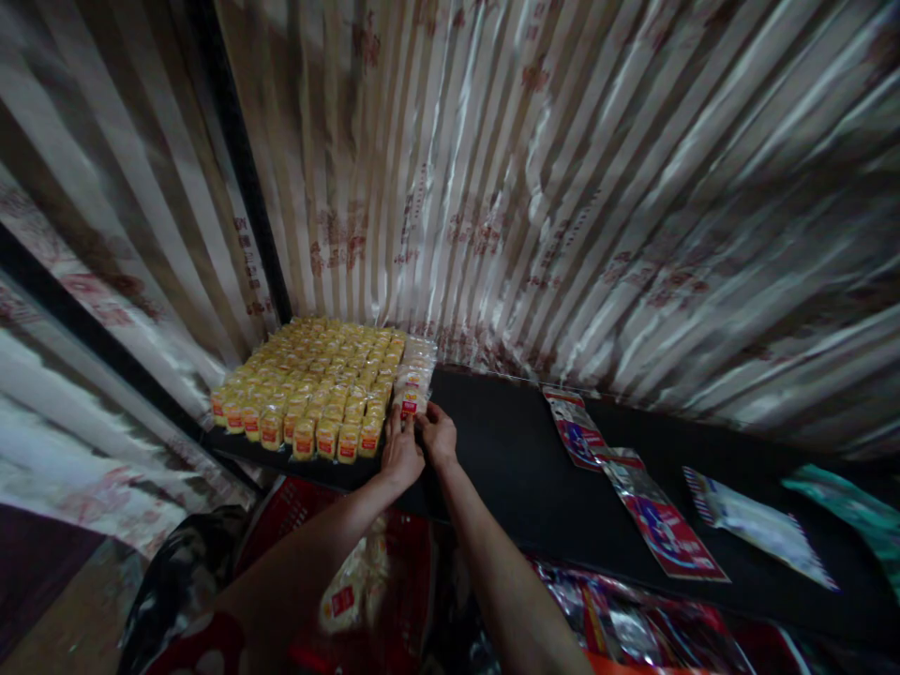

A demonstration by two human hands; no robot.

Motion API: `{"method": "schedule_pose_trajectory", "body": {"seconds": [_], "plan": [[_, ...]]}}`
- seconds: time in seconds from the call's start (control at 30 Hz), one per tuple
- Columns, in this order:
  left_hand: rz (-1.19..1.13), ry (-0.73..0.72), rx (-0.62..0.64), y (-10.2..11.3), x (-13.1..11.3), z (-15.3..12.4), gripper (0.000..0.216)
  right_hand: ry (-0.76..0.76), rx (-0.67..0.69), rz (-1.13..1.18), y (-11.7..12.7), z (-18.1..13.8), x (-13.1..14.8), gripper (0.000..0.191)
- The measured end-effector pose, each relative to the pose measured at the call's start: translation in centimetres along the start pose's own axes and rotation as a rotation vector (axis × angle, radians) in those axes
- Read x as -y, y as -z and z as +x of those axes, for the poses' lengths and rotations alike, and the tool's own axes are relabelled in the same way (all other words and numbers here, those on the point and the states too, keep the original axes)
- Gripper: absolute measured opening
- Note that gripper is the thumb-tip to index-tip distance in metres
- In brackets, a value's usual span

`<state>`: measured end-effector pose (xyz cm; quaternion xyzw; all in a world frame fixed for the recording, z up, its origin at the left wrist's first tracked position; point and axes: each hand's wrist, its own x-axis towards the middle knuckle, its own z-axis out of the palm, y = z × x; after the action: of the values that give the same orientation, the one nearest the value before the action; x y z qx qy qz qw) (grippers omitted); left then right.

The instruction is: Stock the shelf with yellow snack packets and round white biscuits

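- Both of my hands meet at the near right corner of the block of small yellow snack packets with red labels (316, 384); my left hand (400, 453) lies flat with its fingers pressed against the nearest packets, not closed on anything I can make out.
- Beside it, my right hand (440, 436) pinches the near end of a pale, clear-wrapped strip of packets (416, 377) that runs along the block's right edge.
- That yellow block sits at the far left end of the long black shelf (513, 469), packed in tight rows against the striped, shiny curtain (562, 187).
- Further right on the shelf lie two flat red and silver foil pouches (661, 525), then a white plastic packet (756, 525), well apart from my hands.
- Near me, below the shelf edge, a red bag (394, 581) holds more packets; details there are too dark to tell.
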<state>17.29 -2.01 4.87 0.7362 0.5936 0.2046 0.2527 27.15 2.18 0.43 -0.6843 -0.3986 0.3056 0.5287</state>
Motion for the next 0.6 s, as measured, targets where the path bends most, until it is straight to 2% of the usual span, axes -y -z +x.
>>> {"method": "schedule_pose_trajectory", "body": {"seconds": [0.43,0.6], "plan": [[-0.018,-0.014,-0.005,-0.4,-0.5,2.3,0.062,0.008,-0.079,-0.034,-0.5,0.7,1.9,0.032],[-0.033,-0.013,-0.032,-0.7,-0.3,2.7,0.059,0.051,-0.083,-0.042,-0.7,0.9,1.6,0.037]]}}
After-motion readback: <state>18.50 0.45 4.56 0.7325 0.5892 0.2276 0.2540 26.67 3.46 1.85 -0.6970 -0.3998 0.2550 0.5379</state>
